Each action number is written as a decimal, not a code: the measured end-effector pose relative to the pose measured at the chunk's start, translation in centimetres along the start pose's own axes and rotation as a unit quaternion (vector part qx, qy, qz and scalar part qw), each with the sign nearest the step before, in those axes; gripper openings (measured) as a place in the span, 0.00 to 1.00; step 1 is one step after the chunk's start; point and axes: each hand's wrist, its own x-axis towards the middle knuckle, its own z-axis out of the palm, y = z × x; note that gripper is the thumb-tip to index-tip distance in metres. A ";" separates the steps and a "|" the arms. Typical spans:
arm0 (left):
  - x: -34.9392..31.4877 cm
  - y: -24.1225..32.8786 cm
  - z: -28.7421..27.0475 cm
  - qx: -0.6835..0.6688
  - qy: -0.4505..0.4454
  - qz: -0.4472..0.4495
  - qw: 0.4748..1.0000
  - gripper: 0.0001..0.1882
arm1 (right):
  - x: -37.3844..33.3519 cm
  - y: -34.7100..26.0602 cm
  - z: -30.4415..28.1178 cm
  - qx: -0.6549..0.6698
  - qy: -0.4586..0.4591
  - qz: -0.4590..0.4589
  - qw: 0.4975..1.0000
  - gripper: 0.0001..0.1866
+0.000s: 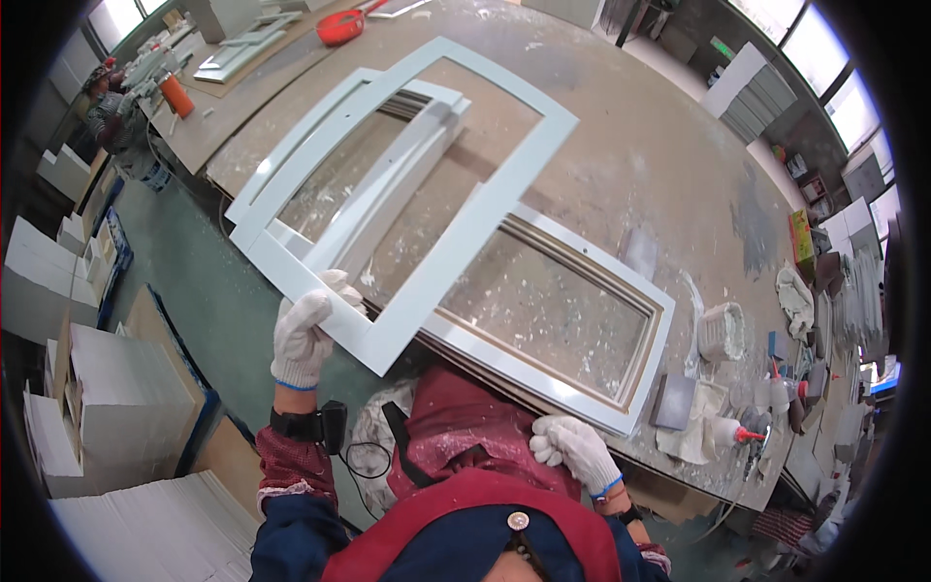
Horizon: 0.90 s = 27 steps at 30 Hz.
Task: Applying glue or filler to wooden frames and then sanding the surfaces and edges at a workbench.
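My left hand (304,335), in a white knit glove, grips a pale white rectangular frame (470,233) by its near edge. The frame is tilted and raised over other frames, its far end reaching over the table. Below it, a white frame with a brown inner lip (582,405) lies on a stack at the table's near edge. Another pale frame (281,165) shows partly behind the held one. My right hand (572,449), gloved too, is curled closed in front of my red apron (465,417), close to the stack; I see nothing in it.
Right of the frames on the worktable (621,136) are a grey block (672,403), a white tub (722,333), a cloth (690,427) and a red-tipped bottle (729,433). A red pan (339,29) sits far left. Board stacks (145,529) stand at left; another person (116,121) is beyond.
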 end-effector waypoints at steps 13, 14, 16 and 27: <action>7.0 5.1 -7.4 -0.002 0.188 -0.014 0.982 0.22 | 0.6 -0.1 -0.1 0.015 0.032 0.031 0.999 0.20; 7.2 6.1 -6.9 -0.001 0.184 -0.024 0.983 0.22 | 0.7 0.1 -0.4 0.034 0.027 0.028 0.999 0.20; 6.8 8.7 -7.2 0.316 0.170 -0.177 0.916 0.26 | 0.1 -0.2 -0.3 0.031 0.036 0.025 0.999 0.20; 7.6 8.5 -5.7 0.851 0.303 -0.026 0.428 0.36 | -4.3 -3.7 -1.4 -0.058 0.196 -0.110 0.973 0.15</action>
